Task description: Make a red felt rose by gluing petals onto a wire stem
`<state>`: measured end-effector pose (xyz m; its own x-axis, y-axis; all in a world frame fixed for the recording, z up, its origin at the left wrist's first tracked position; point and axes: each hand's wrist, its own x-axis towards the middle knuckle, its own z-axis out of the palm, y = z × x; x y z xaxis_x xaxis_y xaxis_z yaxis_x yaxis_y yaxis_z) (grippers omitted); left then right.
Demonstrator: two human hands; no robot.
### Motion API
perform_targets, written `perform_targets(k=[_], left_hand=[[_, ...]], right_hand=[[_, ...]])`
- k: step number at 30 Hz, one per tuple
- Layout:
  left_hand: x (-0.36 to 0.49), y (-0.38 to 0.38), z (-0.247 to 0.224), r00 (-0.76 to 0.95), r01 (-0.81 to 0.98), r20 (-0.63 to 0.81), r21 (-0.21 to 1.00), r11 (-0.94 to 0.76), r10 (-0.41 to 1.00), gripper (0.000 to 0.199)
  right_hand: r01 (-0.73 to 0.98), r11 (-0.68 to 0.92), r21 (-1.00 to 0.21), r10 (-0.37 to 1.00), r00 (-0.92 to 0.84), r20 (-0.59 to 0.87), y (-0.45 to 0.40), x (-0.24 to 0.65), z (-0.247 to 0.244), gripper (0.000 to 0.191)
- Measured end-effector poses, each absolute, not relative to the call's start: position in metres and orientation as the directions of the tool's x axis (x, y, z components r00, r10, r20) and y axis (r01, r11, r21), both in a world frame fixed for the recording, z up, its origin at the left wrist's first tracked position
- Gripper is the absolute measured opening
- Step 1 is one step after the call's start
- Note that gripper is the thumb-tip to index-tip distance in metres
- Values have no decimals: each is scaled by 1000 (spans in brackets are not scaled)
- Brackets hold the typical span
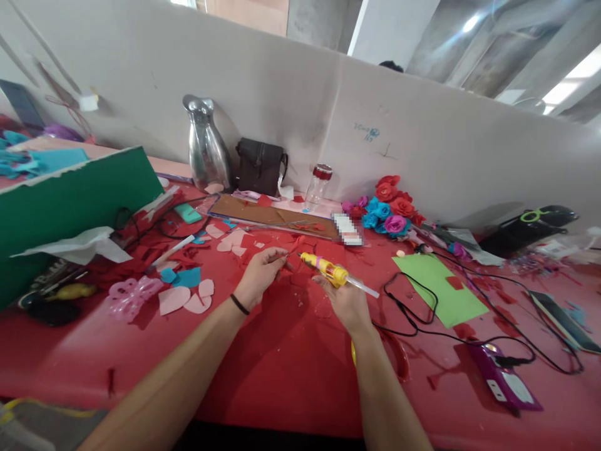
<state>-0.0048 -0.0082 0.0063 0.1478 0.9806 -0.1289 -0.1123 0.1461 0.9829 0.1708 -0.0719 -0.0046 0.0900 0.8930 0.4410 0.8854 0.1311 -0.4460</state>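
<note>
Glue gun [325,267]: one, yellow, with a pale glue stick [364,287] jutting from its rear. Location: over the middle of the red table [188,382], in the right hand [348,307]. Grip: right fingers and palm wrapped about the handle side, nozzle [300,255] aimed toward the left fingertips, near but apart. Handling, as judged: light, hard-shelled, stiff; smooth casing, yet easily kept steady by the handle. Best hold: the handle, well behind the nozzle, which may be hot. Rear stick: probably firm but bendable, a poor place to carry the tool by.

Slender piece [285,256]: one, too small to identify. Location: at the fingertips of the left hand [259,274], close to the nozzle. Grip: pinched between thumb and fingers, the palm turned inward; exact contact partly hidden. Handling, as judged: very light and easily bent or twirled; best taken near one end with a soft pinch, leaving skin clear of the nozzle.

Paper: red scraps beyond the hands; pink cut shapes [174,300] to the left, flat on the table; light green sheet [441,291] to the right, beneath part of a black cord [408,316]. Handling, as judged: thin, soft, quick to crease; lift by the edges.

Paper flowers [389,210]: red, blue and purple, bunched near the wall [282,81]. Handling, as judged: crushable petals; hold low, beneath the blooms.
</note>
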Motion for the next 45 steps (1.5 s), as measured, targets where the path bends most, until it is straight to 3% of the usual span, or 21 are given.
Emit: perform_targets(k=[3, 10, 13, 15, 18, 21, 24, 26, 29, 31, 33, 35, 38, 45], left_hand=[[-6, -7, 6, 153, -142, -132, 978, 154, 979, 10], [-22, 6, 9, 36, -250, -71, 965, 77, 997, 8], [-33, 13, 14, -121, -257, -13, 966, -19, 993, 9], [-40, 18, 16, -225, -259, 8, 964, -68, 974, 9], [-47, 22, 19, -340, -258, 33, 958, -127, 940, 9], [-48, 22, 19, -358, -262, 40, 955, -142, 933, 10], [-44, 19, 17, -275, -290, 2, 953, -85, 962, 8], [-40, 15, 16, -186, -284, -26, 958, -28, 982, 9], [-32, 9, 14, -30, -237, -63, 970, 54, 998, 14], [-28, 5, 13, 69, -211, -110, 970, 122, 992, 18], [-23, 1, 13, 184, -177, -157, 966, 190, 970, 22], [-19, -4, 13, 265, -155, -172, 964, 218, 949, 26], [-15, -8, 13, 256, -140, -124, 976, 164, 959, 27], [-7, -11, 10, 264, -72, -131, 985, 155, 956, 23]], right_hand=[[927, 38, -374, 897, 134, 422, -75, 178, 3, 38], [950, -309, 37, 933, 295, 206, -91, 225, 9, 21], [910, -399, 112, 916, 389, 97, -95, 237, 8, 23], [901, -420, 110, 904, 405, 135, -94, 227, 12, 27], [970, -241, 24, 942, 228, 247, -89, 183, 21, 29], [977, 204, -62, 973, -195, 127, -82, 127, 23, 21], [950, 309, -44, 950, -306, 66, -75, 94, 15, 17], [960, 256, -110, 965, -248, 78, -70, 91, 8, 16], [869, 78, -488, 994, -28, 110, -59, 106, 1, 15], [605, -4, -796, 990, 112, 81, -54, 117, -2, 12], [252, -46, -967, 984, 178, 0, -50, 124, -3, 11], [-19, -85, -996, 978, 189, -87, -49, 126, -3, 13], [-182, -80, -980, 969, 214, -119, -51, 124, -4, 14], [-85, 5, -996, 962, 272, -18, -53, 121, -8, 15]])
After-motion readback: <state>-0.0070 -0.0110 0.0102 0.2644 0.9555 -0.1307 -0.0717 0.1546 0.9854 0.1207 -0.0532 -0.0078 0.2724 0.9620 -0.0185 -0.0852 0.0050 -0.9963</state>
